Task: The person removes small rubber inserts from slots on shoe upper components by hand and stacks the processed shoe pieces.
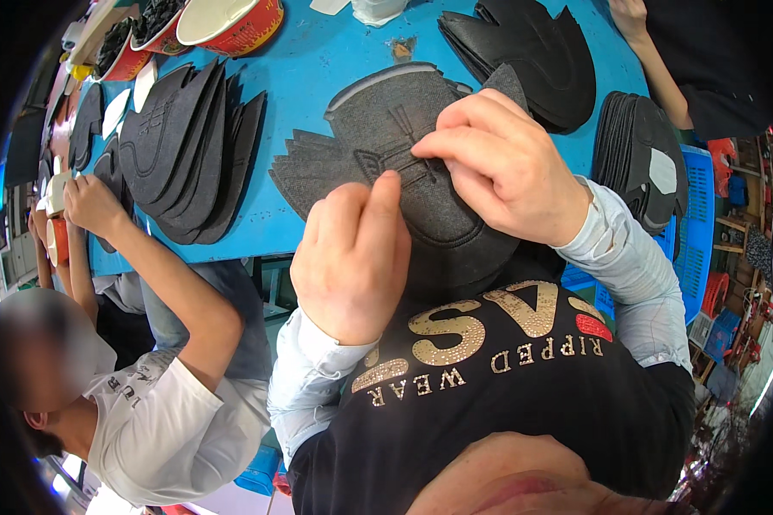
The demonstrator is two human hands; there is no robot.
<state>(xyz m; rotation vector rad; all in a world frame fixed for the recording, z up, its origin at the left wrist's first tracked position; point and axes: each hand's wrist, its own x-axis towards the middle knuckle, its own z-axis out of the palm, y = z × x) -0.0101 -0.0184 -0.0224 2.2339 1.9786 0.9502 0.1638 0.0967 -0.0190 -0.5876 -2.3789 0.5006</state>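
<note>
Dark grey, felt-like cut pieces that look like shoe uppers (365, 120) lie in a fanned stack in front of me, with stitched lines on the top one. My left hand (348, 257) is closed, thumb and forefinger pinched together at the stitched lines. Just to its right, my right hand (502, 167) pinches at the same stitching, its fingertips close to the left ones. Whatever is between the fingertips is too small to make out. The near end of the stack reaches down against my black shirt.
Similar stacks stand to the left (189, 154), far right (524, 60) and right (636, 163) on the blue table (275, 90). Red bowls (232, 26) sit far left. A blue plastic basket (698, 223) is at right. A co-worker's arm (163, 266) reaches in from the left; another person's forearm (661, 77) shows far right.
</note>
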